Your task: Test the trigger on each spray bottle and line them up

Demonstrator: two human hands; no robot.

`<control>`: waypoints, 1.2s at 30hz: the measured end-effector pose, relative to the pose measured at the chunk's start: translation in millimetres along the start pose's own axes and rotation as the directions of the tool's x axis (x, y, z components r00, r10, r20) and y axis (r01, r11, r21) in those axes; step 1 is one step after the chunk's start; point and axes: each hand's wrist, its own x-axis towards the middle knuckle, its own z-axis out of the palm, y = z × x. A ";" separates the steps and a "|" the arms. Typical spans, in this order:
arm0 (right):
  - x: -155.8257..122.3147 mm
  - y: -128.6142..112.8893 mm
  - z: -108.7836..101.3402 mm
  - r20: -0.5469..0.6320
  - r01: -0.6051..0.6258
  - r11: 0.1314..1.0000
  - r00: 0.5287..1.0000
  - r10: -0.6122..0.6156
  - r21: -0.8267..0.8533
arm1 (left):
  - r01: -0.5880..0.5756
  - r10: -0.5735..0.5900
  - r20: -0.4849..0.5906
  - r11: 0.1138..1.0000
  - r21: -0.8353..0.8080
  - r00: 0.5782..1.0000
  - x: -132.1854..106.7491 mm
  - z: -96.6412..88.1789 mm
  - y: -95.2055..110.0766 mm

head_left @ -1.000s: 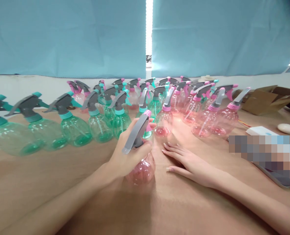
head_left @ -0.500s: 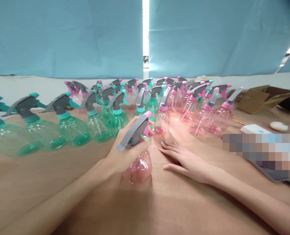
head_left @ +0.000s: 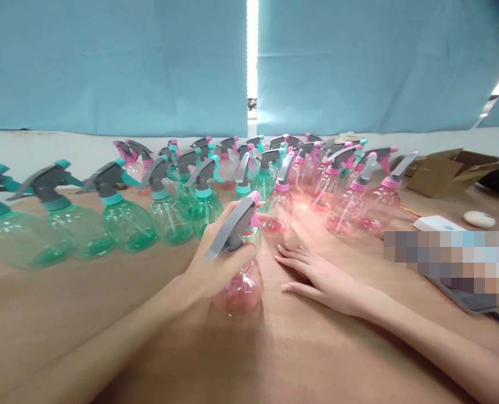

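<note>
My left hand (head_left: 220,258) is wrapped round the neck of a pink spray bottle (head_left: 241,289), just below its grey and pink trigger head. The bottle stands upright on the wooden table (head_left: 182,348). Flat on the tabletop to its right lies my right hand (head_left: 317,275), fingers stretched out and holding nothing. Just beyond my hands stands another pink spray bottle (head_left: 277,210). Green spray bottles (head_left: 129,227) form a row to the left, and more pink spray bottles (head_left: 344,210) stand to the right.
Several more green and pink bottles crowd the back of the table. An open cardboard box (head_left: 438,174) sits at the back right. Nearer are a white box (head_left: 438,223), a white computer mouse (head_left: 479,219) and a partly blurred-out dark device (head_left: 468,297). Blue curtains (head_left: 115,67) hang behind.
Fingers of my left hand at the trigger have straightened forward slightly, past the pink lever. The bottle stays in about the same place, and my right hand has not moved.
</note>
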 end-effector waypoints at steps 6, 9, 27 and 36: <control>0.0 0.5 0.5 0.000 -0.011 1.000 1.000 0.011 0.015 | 0.058 -0.057 0.013 0.997 -0.055 0.998 -3.0 2.8 -0.3; -0.4 1.8 1.5 0.002 -0.014 1.000 1.000 0.014 0.004 | 0.056 -0.056 0.005 0.996 -0.067 0.998 -3.7 4.2 -2.6; -1.3 1.7 1.0 0.018 -0.026 1.000 1.000 0.026 0.000 | 0.096 -0.096 -0.017 0.995 -0.026 0.995 -4.2 3.9 -3.6; -0.8 1.7 1.1 0.012 -0.017 1.000 1.000 0.017 -0.003 | 0.099 -0.099 -0.020 0.995 -0.019 0.995 -3.8 3.5 -2.2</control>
